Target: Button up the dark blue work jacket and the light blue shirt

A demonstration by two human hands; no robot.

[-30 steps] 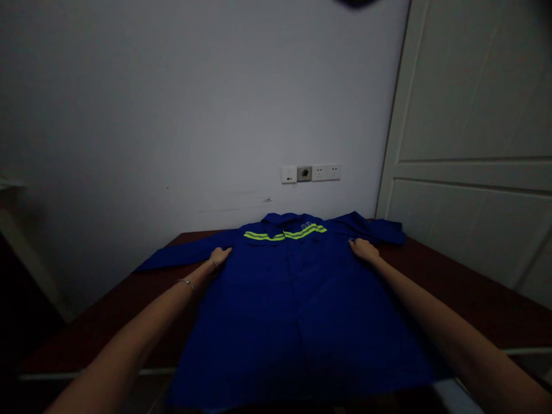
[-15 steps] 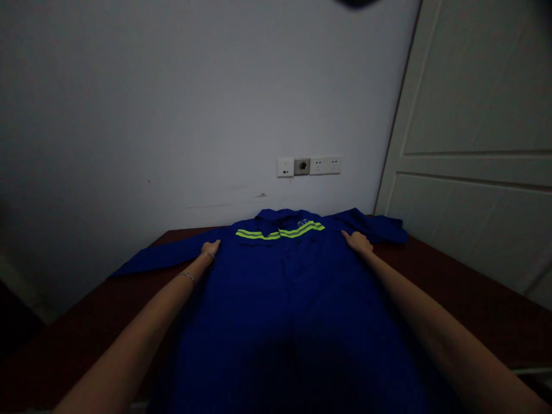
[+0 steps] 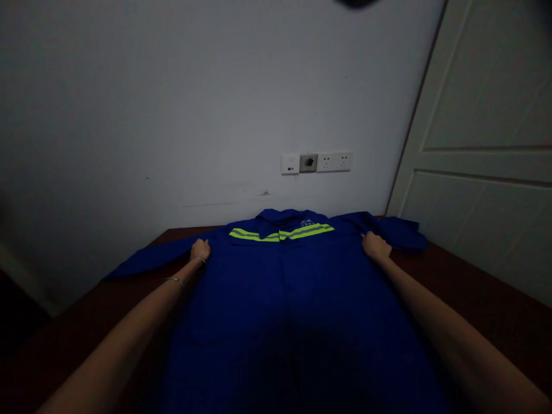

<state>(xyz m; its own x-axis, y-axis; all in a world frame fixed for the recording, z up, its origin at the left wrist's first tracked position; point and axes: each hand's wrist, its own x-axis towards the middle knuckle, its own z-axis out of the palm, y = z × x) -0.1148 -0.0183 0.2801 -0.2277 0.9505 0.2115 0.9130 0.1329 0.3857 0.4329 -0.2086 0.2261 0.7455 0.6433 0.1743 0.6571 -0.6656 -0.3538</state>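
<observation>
A blue work jacket (image 3: 259, 287) lies spread front side up, collar toward the wall. A yellow-green and grey reflective band (image 3: 307, 231) crosses its chest, with a small white print above the band on the right. My left hand (image 3: 200, 249) is closed on the jacket's left edge near the armpit, a thin bracelet at its wrist. On the opposite edge, below the right sleeve, my right hand (image 3: 376, 246) grips the cloth with bent fingers. Both sleeves reach outward; the right one is bunched. The jacket's lower part sinks into dark shadow.
The dark red-brown tabletop (image 3: 466, 276) carries the jacket and meets a pale wall (image 3: 215, 115) behind. Low on that wall sits a row of sockets and switches (image 3: 317, 163). A white panelled door (image 3: 483, 126) stands at the right.
Both hands have moved farther apart, and the jacket's chest is stretched wider between them. The right sleeve has shifted rightward. The view has moved slightly closer.
</observation>
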